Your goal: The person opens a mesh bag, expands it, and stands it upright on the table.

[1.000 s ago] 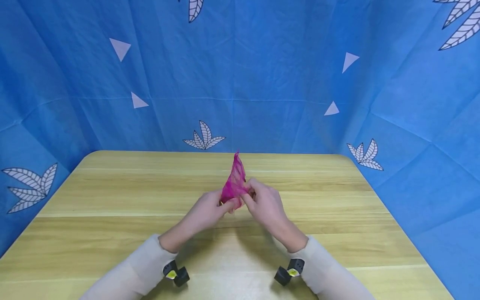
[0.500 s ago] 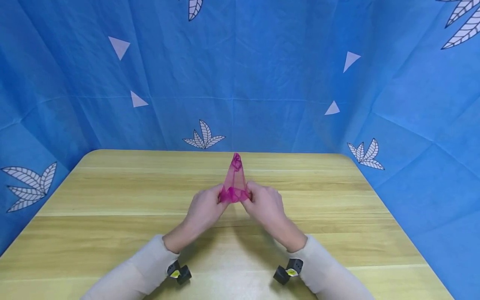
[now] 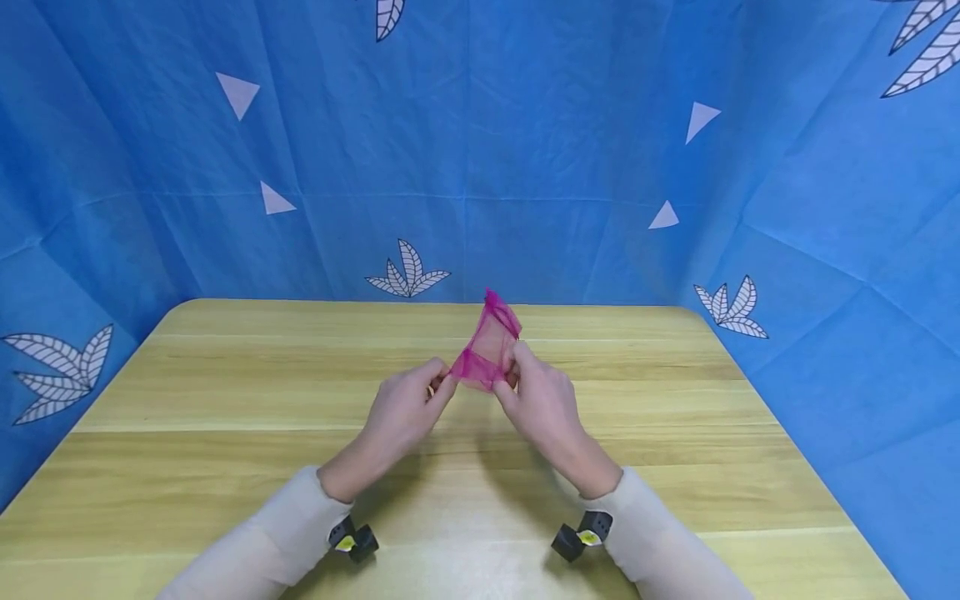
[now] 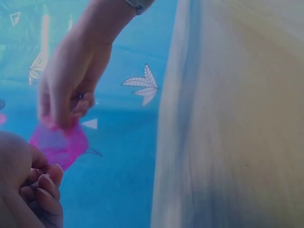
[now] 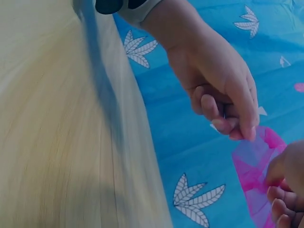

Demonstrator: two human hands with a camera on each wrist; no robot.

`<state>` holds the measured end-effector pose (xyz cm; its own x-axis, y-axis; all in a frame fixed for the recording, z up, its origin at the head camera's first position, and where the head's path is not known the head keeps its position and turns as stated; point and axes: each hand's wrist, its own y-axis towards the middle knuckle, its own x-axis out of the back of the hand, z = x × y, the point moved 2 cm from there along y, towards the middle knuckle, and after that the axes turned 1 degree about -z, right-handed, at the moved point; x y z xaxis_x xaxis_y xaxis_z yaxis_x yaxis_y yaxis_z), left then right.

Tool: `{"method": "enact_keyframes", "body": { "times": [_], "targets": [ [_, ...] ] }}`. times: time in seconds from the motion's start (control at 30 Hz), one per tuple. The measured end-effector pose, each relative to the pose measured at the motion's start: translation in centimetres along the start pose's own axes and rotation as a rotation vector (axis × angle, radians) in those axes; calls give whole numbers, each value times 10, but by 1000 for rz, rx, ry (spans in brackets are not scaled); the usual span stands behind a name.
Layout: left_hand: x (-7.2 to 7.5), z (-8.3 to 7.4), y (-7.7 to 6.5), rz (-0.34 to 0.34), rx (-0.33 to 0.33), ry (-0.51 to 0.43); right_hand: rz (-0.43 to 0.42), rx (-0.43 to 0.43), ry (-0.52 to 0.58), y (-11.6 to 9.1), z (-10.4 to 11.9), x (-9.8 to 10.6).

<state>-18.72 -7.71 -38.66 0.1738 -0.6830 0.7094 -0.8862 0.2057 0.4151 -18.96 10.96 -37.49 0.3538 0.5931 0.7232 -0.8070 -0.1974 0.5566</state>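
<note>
A small sheer magenta organza bag (image 3: 487, 342) is held up above the wooden table, its far end tilted up and away to the right. My left hand (image 3: 405, 408) pinches its near left corner between thumb and fingertips. At its near right side, my right hand (image 3: 543, 408) pinches the edge with thumb and curled fingers. Thin fabric (image 4: 59, 147) stretches between both hands in the left wrist view. In the right wrist view the bag (image 5: 256, 166) spans from one hand to the other, with a brighter pink band across it.
The pale wooden table (image 3: 262, 375) lies beneath my hands. A blue curtain (image 3: 525, 150) with white leaves and triangles hangs behind it and at its sides. A small black camera (image 3: 352, 537) sits on each sleeved wrist.
The hands have moved slightly apart, the right one a little rightward. The bag has shifted right and turned; its upper end, gathered to a point before, now looks wider.
</note>
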Motion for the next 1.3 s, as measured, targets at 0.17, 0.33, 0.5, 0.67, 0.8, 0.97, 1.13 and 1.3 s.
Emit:
{"method": "enact_keyframes", "body": {
  "times": [0.17, 0.33, 0.5, 0.67, 0.8, 0.97, 1.13, 1.3],
  "targets": [
    [-5, 2, 1, 92, 79, -99, 2, 23, 144, -1, 4, -1],
    [-17, 7, 0, 358, 358, -630, -20, 68, 212, -3, 8, -4],
    [-24, 6, -3, 454, 550, -960, -88, 90, 214, -6, 10, -6],
    [-25, 6, -3, 395, 572, -1024, -102, 97, 191, -7, 10, -6],
    [-23, 6, -1, 267, 472, -864, -119, 96, 141, -6, 11, -5],
    [-17, 4, -1, 155, 315, -610, -100, 52, 138, -6, 10, -5],
    [-17, 1, -3, 159, 276, -573, -139, 27, 136, -6, 11, -5],
    [-23, 0, -4, 258, 406, -832, -183, 27, 165, -8, 12, -9]
  ]
}}
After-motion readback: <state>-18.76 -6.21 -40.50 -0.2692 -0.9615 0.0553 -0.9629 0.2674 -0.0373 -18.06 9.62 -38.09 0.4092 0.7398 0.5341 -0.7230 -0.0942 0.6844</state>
